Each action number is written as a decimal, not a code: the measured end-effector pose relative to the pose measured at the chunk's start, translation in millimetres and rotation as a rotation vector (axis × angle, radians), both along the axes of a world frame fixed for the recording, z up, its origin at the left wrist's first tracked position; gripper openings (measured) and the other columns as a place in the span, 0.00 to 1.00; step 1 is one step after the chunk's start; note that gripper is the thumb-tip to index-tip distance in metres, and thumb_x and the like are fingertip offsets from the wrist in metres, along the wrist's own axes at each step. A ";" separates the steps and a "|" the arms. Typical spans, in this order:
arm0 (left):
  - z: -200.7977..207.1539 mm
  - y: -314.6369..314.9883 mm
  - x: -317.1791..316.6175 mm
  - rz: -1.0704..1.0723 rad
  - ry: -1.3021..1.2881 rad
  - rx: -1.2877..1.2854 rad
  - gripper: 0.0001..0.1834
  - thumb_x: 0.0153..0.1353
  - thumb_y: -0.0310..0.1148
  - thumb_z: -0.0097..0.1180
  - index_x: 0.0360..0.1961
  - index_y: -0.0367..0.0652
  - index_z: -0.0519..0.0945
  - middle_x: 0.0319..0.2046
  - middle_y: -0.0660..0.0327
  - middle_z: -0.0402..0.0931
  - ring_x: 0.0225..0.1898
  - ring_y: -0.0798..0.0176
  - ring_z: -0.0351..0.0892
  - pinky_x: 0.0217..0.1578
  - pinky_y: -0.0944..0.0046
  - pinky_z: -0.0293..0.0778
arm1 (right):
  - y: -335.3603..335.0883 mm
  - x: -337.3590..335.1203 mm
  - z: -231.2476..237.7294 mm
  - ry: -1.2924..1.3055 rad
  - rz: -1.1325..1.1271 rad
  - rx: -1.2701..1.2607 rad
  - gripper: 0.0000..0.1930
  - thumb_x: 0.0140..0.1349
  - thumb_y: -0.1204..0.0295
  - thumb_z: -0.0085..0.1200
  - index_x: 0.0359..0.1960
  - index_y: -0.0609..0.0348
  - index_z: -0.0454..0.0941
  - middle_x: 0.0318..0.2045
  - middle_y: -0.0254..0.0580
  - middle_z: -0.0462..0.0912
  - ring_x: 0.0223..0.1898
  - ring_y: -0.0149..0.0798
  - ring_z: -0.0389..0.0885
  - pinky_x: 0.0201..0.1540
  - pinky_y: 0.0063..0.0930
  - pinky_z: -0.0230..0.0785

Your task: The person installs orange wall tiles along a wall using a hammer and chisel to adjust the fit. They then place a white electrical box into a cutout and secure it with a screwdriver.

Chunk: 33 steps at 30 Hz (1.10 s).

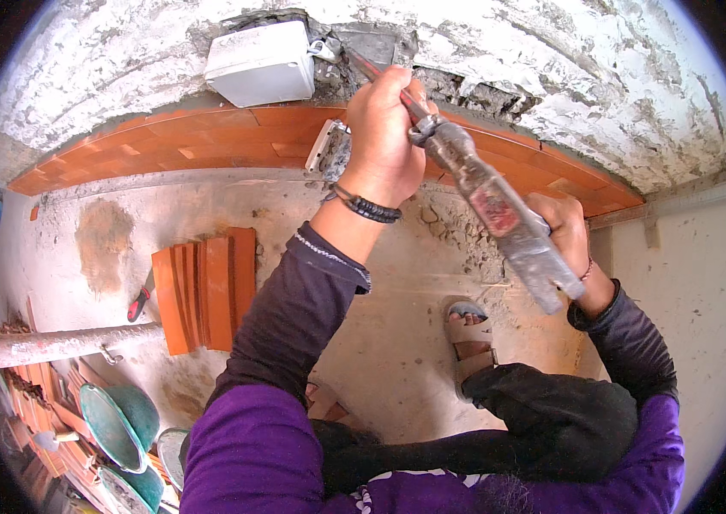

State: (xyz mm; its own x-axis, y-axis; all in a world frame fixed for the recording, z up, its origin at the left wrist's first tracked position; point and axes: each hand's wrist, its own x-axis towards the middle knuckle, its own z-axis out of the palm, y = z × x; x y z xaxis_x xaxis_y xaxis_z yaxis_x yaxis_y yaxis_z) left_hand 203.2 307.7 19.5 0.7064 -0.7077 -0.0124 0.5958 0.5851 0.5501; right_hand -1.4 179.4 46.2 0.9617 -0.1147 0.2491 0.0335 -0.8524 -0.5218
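My left hand (384, 146) is wrapped round a thin red chisel (368, 65), its far end against the broken plaster of the wall (500, 38). In my right hand (564, 221) is a worn claw hammer (493, 206); its handle is mostly hidden behind the head. The hammer's striking face is at the chisel's near end; whether they touch, I cannot tell. Just left of the chisel tip, a white box (262, 67) sits in the wall with a small grey fitting at its side. Below my left hand is a white-framed, mortar-smeared piece (327, 149).
Orange tiles (209, 137) line the wall's base. On the floor at left lie a stack of orange tiles (204, 291), a red-and-black-handled tool (138, 304) and a pale pole (63, 344). Green buckets (120, 427) stand lower left. Rubble (474, 240) lies under the hammer, near my sandalled foot (470, 343).
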 end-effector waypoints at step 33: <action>-203.6 130.2 -105.3 -0.760 -1.387 1.286 0.18 0.64 0.39 0.45 0.42 0.32 0.62 0.21 0.43 0.76 0.24 0.39 0.78 0.27 0.45 0.73 | -45.6 -94.3 -175.2 0.927 -0.177 0.239 0.17 0.51 0.60 0.59 0.28 0.67 0.79 0.22 0.56 0.80 0.27 0.50 0.80 0.34 0.41 0.71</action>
